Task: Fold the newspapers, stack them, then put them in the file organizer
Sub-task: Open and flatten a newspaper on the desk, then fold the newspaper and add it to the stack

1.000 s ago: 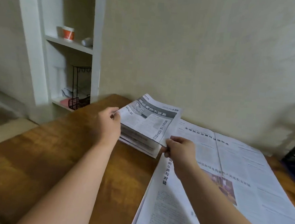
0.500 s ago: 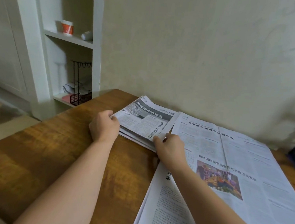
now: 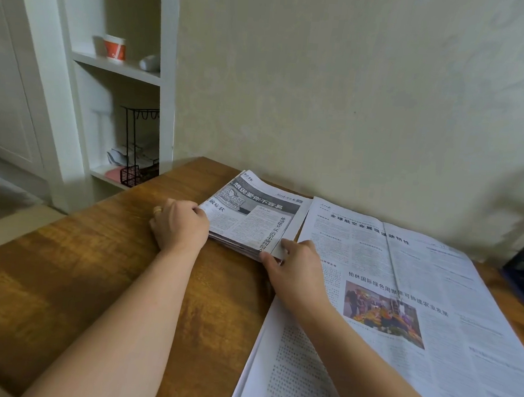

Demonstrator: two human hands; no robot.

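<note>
The folded stack (image 3: 252,222), lifted a second before, lay flat on the table (image 3: 92,263) beside the open newspaper (image 3: 403,303). The left hand (image 3: 180,226) gripped its left edge; the right hand (image 3: 296,263) pinched its near corner.

wooden table (image 3: 70,264) | orange cup (image 3: 115,47) on shelf (image 3: 117,67) | black wire rack (image 3: 138,144) below

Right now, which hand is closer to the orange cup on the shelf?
Left. The left hand sits on the stack's left edge, toward the shelf with the orange cup; the right hand is farther right.
</note>
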